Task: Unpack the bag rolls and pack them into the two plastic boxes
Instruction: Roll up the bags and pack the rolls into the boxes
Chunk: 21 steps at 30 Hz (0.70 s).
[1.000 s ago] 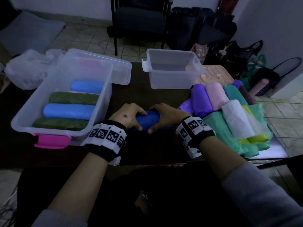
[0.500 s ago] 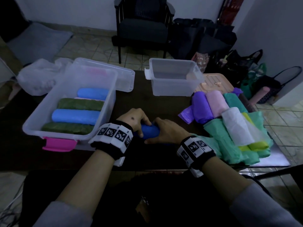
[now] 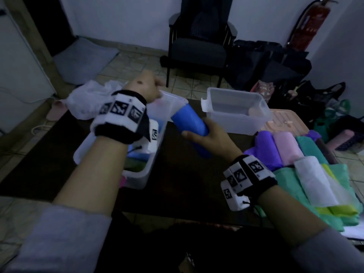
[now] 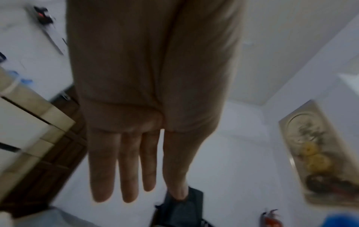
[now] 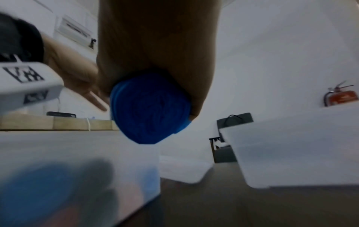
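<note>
roll in hand: bright blue | boxes: clear | latch on near box: pink | pile rolls: purple, pink, teal, white, yel-green | wrist bands: blk w/ white b&w square-code tags | worktop: dk brown | extinguisher: red

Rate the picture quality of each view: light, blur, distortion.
Head view: dim and bluish, edges bent by the wide lens, left hand smeared by motion. Left wrist view: straight fingers fairly clear, background streaked. Right wrist view: right hand dark, blue bag roll end readable, clear plastic box soft and washed out.
</note>
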Available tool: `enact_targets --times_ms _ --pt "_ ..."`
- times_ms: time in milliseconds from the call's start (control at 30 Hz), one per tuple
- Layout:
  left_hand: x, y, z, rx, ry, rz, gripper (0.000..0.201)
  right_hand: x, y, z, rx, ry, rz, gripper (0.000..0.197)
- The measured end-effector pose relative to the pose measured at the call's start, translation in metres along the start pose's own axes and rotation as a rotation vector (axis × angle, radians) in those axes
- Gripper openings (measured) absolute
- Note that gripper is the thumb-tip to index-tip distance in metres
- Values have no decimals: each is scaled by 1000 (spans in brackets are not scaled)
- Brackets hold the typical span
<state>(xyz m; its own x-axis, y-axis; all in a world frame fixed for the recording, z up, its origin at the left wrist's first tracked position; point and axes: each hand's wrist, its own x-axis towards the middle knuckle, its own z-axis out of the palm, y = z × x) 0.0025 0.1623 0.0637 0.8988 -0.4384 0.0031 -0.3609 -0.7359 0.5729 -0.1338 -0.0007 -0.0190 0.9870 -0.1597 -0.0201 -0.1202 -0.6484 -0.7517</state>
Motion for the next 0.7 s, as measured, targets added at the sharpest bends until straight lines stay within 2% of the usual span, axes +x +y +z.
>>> enact_targets --times_ms 67,133,233,400,600,700 --pt "12 -33 -21 145 21 -107 39 18 -22 6 0 57 -84 42" --pt "15 -65 -34 284 -30 -201 31 40 -45 16 -15 127 -168 47" --pt "18 -109 -39 419 -167 -287 45 75 -72 37 -69 152 -283 53" --pt "12 -129 -43 145 -297 -344 42 121 -89 66 -303 -20 -288 63" --pt "17 -143 -41 -25 -256 -365 38 143 -75 90 -679 -326 -139 68" --pt "16 -145 -43 -96 -250 -373 37 145 -77 94 -753 -443 -96 72"
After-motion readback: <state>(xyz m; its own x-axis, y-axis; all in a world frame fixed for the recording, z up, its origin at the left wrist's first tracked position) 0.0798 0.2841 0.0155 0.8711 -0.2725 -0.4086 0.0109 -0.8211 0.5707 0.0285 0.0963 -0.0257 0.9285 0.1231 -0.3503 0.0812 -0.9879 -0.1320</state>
